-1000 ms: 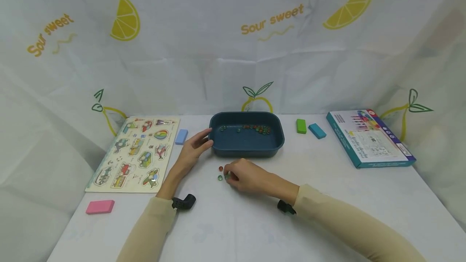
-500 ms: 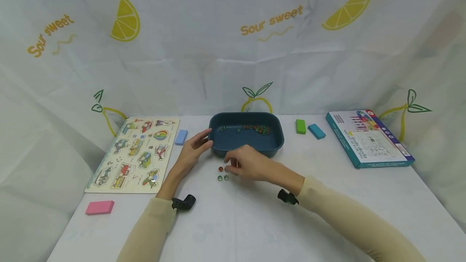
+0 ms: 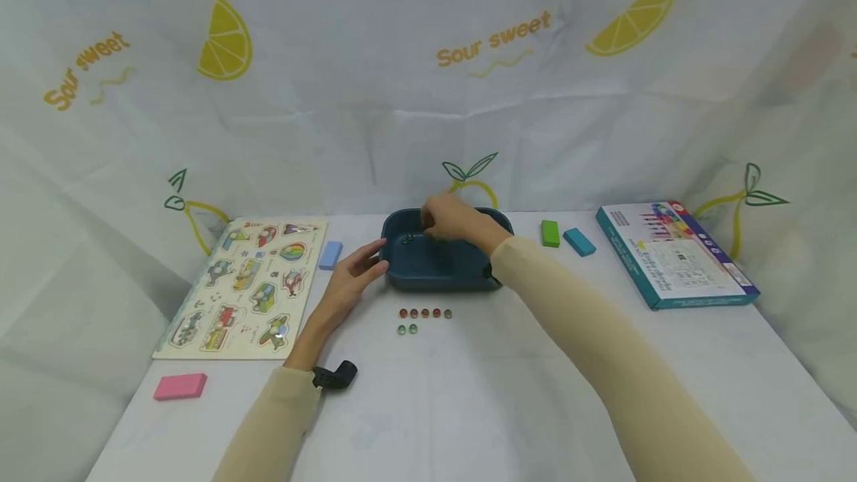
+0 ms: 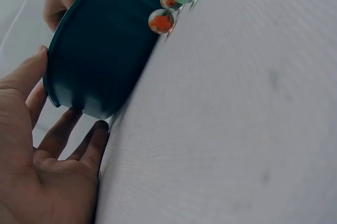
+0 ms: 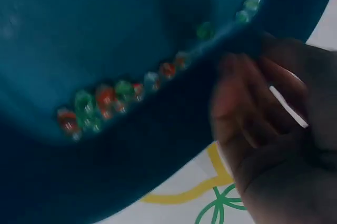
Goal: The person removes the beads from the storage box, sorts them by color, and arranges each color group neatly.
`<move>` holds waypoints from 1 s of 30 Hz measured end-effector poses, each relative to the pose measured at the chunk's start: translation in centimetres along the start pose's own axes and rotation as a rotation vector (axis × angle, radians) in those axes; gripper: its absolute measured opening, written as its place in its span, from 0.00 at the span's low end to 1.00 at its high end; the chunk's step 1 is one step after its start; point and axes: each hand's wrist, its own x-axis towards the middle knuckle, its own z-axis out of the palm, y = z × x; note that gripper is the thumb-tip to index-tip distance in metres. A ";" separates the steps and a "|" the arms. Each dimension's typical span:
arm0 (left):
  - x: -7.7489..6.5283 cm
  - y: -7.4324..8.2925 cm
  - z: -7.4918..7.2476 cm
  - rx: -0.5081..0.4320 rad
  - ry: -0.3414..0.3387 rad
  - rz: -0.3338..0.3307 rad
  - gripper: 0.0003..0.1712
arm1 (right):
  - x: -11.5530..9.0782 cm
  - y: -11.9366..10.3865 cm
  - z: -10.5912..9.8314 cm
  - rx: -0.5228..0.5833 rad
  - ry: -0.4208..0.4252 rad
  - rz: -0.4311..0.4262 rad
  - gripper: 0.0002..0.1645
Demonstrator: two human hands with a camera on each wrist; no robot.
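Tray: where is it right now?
In the head view, the tray sits near the centre, just beyond two rows of marbles, with the left hand touching its left end.

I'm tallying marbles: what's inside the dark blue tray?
Orange and green marbles lie inside the dark blue tray, mostly along its far side. In the head view, the right hand and arm cover most; exact count unclear.

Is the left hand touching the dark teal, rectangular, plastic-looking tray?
Touching. The left wrist view shows the left hand, thumb tip against the tray at its rim.
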 end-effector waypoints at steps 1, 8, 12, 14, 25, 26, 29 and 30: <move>0.0 0.0 0.0 -0.001 0.001 0.000 0.31 | 0.3 0.1 0.2 -0.041 -0.025 0.021 0.11; 0.0 0.2 0.1 -0.001 0.002 0.001 0.31 | 1.3 -0.2 1.2 -0.147 -0.121 0.140 0.06; -0.1 0.2 0.1 0.003 0.008 0.008 0.31 | 1.4 -0.4 1.7 -0.170 -0.142 0.165 0.10; -0.1 0.1 0.1 0.004 0.012 0.011 0.31 | 1.4 -0.5 1.8 -0.180 -0.149 0.168 0.10; -0.1 0.2 0.2 -0.005 0.013 -0.010 0.31 | -0.7 -0.3 0.7 0.083 -0.034 0.005 0.13; -0.1 0.2 0.2 -0.007 0.015 -0.009 0.31 | -1.2 -0.5 0.6 0.123 -0.011 -0.020 0.14; 0.0 0.1 0.1 -0.011 0.010 -0.007 0.31 | -3.5 -1.3 0.6 0.214 0.067 -0.085 0.12; 0.0 0.1 0.2 -0.013 0.008 -0.006 0.31 | -4.4 -1.7 0.7 0.244 0.093 -0.104 0.12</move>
